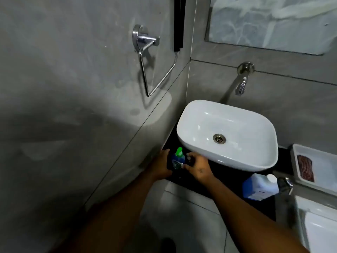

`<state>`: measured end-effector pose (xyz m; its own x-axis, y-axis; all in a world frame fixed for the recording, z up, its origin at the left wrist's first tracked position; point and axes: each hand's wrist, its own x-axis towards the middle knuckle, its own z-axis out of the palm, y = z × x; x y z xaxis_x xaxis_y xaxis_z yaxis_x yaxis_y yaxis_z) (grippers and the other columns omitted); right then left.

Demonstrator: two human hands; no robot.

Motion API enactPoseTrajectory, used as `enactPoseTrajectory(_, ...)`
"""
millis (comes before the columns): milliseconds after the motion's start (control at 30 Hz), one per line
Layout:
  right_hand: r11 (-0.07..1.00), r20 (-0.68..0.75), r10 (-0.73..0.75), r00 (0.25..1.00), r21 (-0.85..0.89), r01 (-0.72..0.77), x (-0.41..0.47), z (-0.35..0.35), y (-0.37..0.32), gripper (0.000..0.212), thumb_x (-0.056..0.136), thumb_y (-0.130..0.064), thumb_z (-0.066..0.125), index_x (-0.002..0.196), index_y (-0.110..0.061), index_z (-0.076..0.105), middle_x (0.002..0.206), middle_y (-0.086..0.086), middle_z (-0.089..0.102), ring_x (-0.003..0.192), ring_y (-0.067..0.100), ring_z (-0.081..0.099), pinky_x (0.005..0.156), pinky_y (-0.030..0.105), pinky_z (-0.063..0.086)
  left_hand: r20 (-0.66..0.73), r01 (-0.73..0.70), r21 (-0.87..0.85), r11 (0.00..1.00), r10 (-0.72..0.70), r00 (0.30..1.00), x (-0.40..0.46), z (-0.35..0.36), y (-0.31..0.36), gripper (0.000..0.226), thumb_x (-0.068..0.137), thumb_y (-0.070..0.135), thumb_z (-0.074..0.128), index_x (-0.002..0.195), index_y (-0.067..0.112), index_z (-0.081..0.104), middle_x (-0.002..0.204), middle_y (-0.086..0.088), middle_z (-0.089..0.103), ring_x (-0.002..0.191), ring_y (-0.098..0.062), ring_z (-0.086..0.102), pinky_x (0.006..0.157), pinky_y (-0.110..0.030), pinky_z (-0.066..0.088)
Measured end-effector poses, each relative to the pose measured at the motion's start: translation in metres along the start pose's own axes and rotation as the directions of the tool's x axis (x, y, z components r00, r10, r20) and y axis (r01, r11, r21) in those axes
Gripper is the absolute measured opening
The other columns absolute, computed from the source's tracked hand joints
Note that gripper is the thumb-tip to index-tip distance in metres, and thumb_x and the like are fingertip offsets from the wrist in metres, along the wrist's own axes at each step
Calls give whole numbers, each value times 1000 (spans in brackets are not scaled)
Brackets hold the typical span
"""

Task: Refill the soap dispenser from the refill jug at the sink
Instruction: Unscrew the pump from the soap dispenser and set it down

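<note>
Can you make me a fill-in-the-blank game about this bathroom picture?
1. The soap dispenser has a pump top coloured ____.
2. The basin is coloured ____.
3. The refill jug stands on the counter to the ____ of the dispenser.
4. The left hand and right hand are both at the ____.

Missing words: green; white; right; soap dispenser

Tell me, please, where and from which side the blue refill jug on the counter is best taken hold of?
Grip the refill jug around its blue body just below the white cap, probably coming from the left, its open side. It stands on the dark counter with a metal fitting close on its right. Any handle is not visible. Both the left hand and the right hand are at the soap dispenser.
</note>
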<state>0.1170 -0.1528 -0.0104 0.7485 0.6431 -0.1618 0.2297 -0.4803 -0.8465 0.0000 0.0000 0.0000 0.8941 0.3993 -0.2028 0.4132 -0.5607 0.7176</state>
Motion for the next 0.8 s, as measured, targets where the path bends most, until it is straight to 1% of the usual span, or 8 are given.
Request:
enactPoseTrajectory(100,999,-16,-7,1000,-40,7,7,9,-4,43,72,-12,85,110,-13,66,95,-4,65,91,12,62,90,27,51,-46,-31,-66,997,28,999,12,6,-8,64,73,4,74,132,-1,50,131,-24,57,124,-38,57,99,-50,52)
enactPoseTrajectory(200,1000,-60,3,998,-15,-4,16,13,-5,39,72,-14,85,106,-17,67,92,-5,66,84,7,61,80,10,46,-49,8,-113,994,-14,999,25,16,-14,76,75,-1,77,144,-2,45,143,-23,54,133,-35,53,109,-48,46)
enactPoseTrajectory(267,1000,-73,1,997,13,0,22,13,-2,35,71,-13,85,99,-22,67,87,-8,65,77,-3,59,71,-2,40,-55,14,-162,987,-23,998,34,25,-18,74,75,-2,80,142,0,49,139,-21,59,129,-35,57,108,-50,46)
enactPoseTrajectory(367,999,-81,10,997,42,-7,25,9,3,25,71,-14,85,92,-16,71,82,-4,66,72,2,58,67,3,43,-125,42,-256,966,-76,989,43,42,-22,49,74,2,85,117,1,61,111,-19,71,103,-35,68,92,-53,54)
enactPoseTrajectory(500,989,-152,21,988,147,1,17,-13,-5,29,70,-17,86,96,-12,74,89,7,75,77,15,68,71,13,52,-112,-9,-388,922,-38,993,45,42,-9,43,69,2,91,100,9,62,91,-8,71,85,-22,70,87,-55,59)
enactPoseTrajectory(567,980,-190,8,982,194,30,9,-29,-16,28,66,-23,89,90,-19,75,82,1,74,73,13,68,70,21,56,-107,-70,-395,916,30,994,45,33,3,44,65,13,95,97,21,65,89,3,74,83,-14,74,84,-46,63)
enactPoseTrajectory(667,969,-313,3,950,235,74,-5,-57,-38,35,53,-37,93,78,-22,74,66,-9,67,61,1,59,60,14,51,-78,-156,-403,902,137,988,43,15,31,49,61,24,97,103,17,73,96,1,79,89,-14,77,83,-40,65)
enactPoseTrajectory(800,974,-433,-138,891,102,200,-20,-93,-68,28,65,-47,85,79,-28,70,79,-12,69,78,3,63,68,13,48,-58,-262,-436,861,264,963,39,-3,77,50,61,35,95,102,15,75,95,-2,80,88,-18,78,80,-35,65)
